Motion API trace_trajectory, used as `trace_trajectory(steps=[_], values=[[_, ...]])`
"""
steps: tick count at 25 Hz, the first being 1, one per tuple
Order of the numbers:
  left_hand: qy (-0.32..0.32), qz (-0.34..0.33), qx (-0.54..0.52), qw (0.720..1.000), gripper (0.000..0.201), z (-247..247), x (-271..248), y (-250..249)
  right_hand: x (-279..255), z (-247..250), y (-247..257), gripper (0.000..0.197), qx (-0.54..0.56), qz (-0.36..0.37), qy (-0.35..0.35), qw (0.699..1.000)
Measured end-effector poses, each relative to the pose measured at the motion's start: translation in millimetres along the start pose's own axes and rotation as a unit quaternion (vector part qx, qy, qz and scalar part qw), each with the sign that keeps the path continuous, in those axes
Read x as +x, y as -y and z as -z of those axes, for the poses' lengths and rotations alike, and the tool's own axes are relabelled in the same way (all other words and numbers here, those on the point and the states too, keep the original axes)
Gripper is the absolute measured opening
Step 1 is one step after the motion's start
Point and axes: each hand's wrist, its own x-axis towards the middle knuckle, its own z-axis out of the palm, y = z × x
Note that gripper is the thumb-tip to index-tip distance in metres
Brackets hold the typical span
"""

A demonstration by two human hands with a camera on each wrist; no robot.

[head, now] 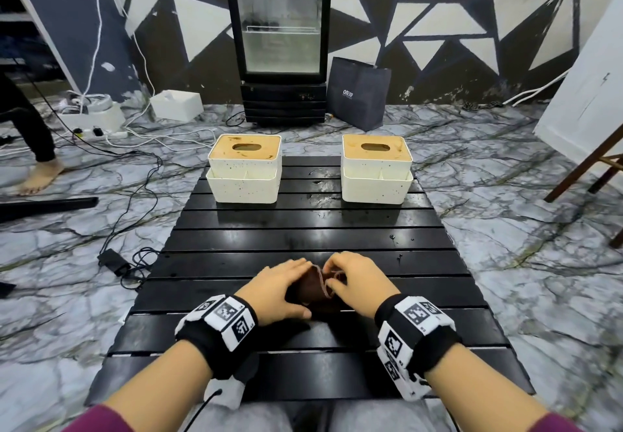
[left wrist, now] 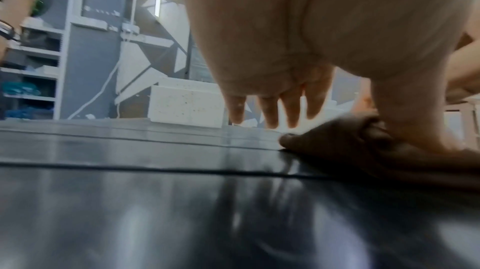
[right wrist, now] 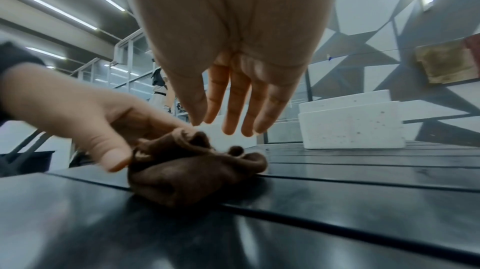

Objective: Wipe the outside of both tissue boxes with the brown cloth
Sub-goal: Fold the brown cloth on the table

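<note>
- The left hand [head: 281, 291] lies on the near side of the brown cloth [head: 315, 291]; its thumb [right wrist: 111, 154] presses the cloth's near edge, and its fingers [left wrist: 270, 113] hang straight and slightly spread beyond the bundle, tips just above the bench [head: 303, 229].
- The right hand [head: 357, 283] sits just right of the cloth; in the head view its thumb and forefinger appear to nip a pale hem, while the right wrist view shows the fingers [right wrist: 233, 109] hanging straight and close together just over the bundle, so whether they truly pinch cannot be told.
- The brown cloth is a small, dark, crumpled bundle with rolled folds, lying on the bench between the two hands, on a near slat.
- Well beyond the fingers, at the far end, stand two cream speckled tissue boxes with tan slotted lids: the left tissue box [head: 244, 168] ahead and left of the fingers, the right tissue box [head: 376, 168] ahead and right, well apart from each other.
- Between the fingers and the boxes run glossy black slats with nothing standing on them.
- Each box sits near its side edge of the bench; past the edges lie the marbled floor [head: 505, 263], cables [head: 135, 195] on the left, and a glass-door fridge [head: 281, 40] and dark paper bag [head: 357, 94] behind.
</note>
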Motion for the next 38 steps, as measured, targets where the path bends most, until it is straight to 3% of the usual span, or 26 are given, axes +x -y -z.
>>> trace_trajectory(steps=[2, 5, 7, 12, 15, 18, 25, 31, 38], values=[[-0.022, 0.038, 0.018, 0.999, 0.093, 5, -2, 11, 8, -9, 7, 0.024, -0.021, 0.021, 0.049, 0.998], [0.011, 0.075, 0.049, 0.996, 0.097, 5, -7, 24, 15, -16, 14, 0.04, -0.071, 0.048, 0.175, 0.981], [0.028, 0.081, 0.061, 0.994, 0.099, 1, -8, 29, 18, -18, 17, 0.043, -0.104, 0.042, 0.217, 0.97], [0.025, 0.076, 0.034, 0.996, 0.101, -3, -7, 34, 12, -24, 28, 0.044, -0.161, -0.004, 0.165, 0.973], [0.023, 0.073, 0.028, 0.997, 0.102, -3, -7, 35, 11, -29, 32, 0.045, -0.199, 0.012, 0.148, 0.969], [0.022, 0.074, 0.023, 0.997, 0.101, -2, -7, 34, 14, -32, 26, 0.052, -0.152, 0.01, 0.185, 0.971], [0.022, 0.102, 0.03, 0.994, 0.098, -3, -3, 20, -5, -24, 6, 0.055, -0.14, 0.0, 0.159, 0.977], [-0.005, 0.035, 0.03, 0.999, 0.082, -14, 12, -20, -29, -8, -23, 0.055, -0.124, -0.029, 0.137, 0.982], [0.026, 0.037, 0.045, 0.998, 0.086, -25, 18, -30, -53, 12, -47, 0.054, -0.116, -0.067, 0.121, 0.983]])
